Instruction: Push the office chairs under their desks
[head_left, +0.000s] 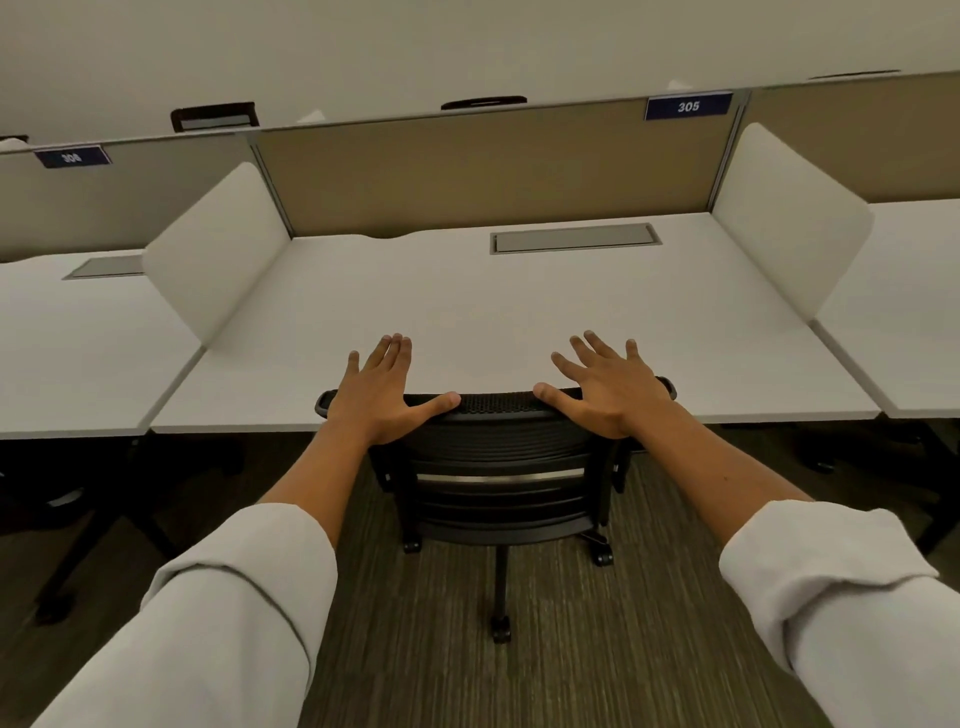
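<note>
Chair (498, 452) tucked under desk (519, 322), hands spread

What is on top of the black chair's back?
The left hand and right hand lie spread on the chair top edge, one near each end. The edge beneath the palms is covered.

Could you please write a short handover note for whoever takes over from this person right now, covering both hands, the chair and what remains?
Left hand: open, fingers spread over the left end of the chair back's top edge, thumb lying along it. No grip closed.
Right hand: open, fingers spread over the right end, thumb on the edge.
Chair: black mesh, on castors, facing the white desk, its back at the desk's front edge.
Done: both hands are placed at the chair back.
Left: close a grip on the top edge, then move the chair, probably rolling it back from the desk.
</note>
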